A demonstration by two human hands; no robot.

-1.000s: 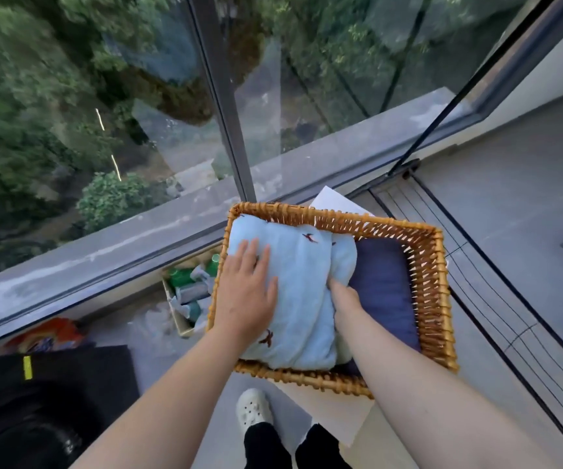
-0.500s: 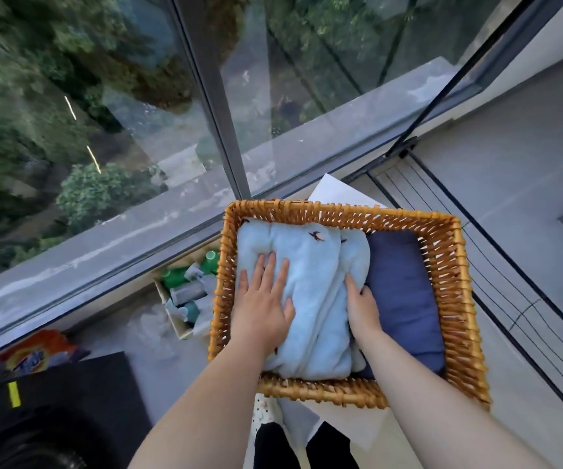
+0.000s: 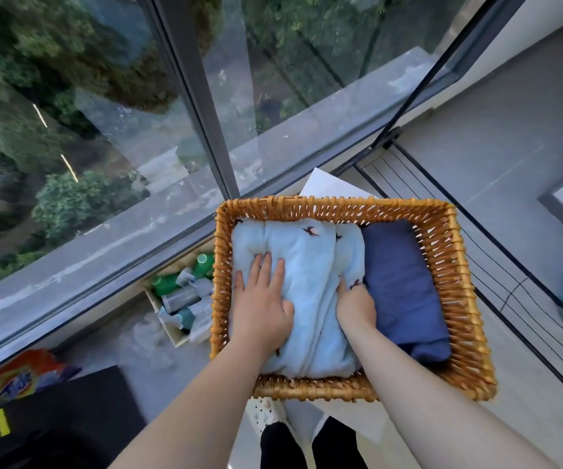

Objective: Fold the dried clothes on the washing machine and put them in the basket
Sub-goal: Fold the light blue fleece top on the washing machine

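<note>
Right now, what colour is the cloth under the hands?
Cloth: light blue, small dark marks; head view.

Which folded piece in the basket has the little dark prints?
The light blue garment, under the left hand; the navy garment beside it is plain.

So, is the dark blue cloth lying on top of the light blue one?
No, the dark blue cloth lies beside the light blue cloth in the basket, not on it.

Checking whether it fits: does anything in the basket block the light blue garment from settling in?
Nothing visible does. The light blue garment lies in the basket, beside the folded navy garment; the left hand presses it flat, the right hand curls over its right edge.
</note>
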